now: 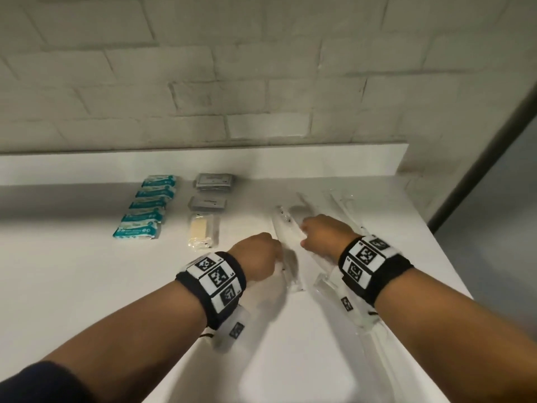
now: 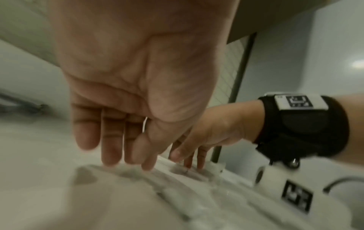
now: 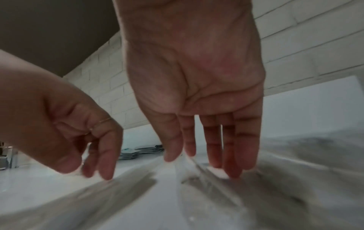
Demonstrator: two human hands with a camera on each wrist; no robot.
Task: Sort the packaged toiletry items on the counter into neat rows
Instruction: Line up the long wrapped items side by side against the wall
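Clear packets (image 1: 286, 228) lain mid-desk toward right edge, under both hands. Left hand (image 1: 257, 254) and right hand (image 1: 325, 234) fingers extended, pressed on film, nothing clamped. Judged light, slippery, flimsy; best pinched at ends.

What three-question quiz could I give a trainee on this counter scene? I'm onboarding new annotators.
1. True or false: the teal packets lie in a row of five.
2. Multiple choice: the two grey sachet stacks sit A) left of the teal packets, B) right of them, C) on top of them.
3. Which hands touch the clear wrapped items at the counter centre?

Key: 1 true. 2 B. 3 both, the left hand and the right hand.
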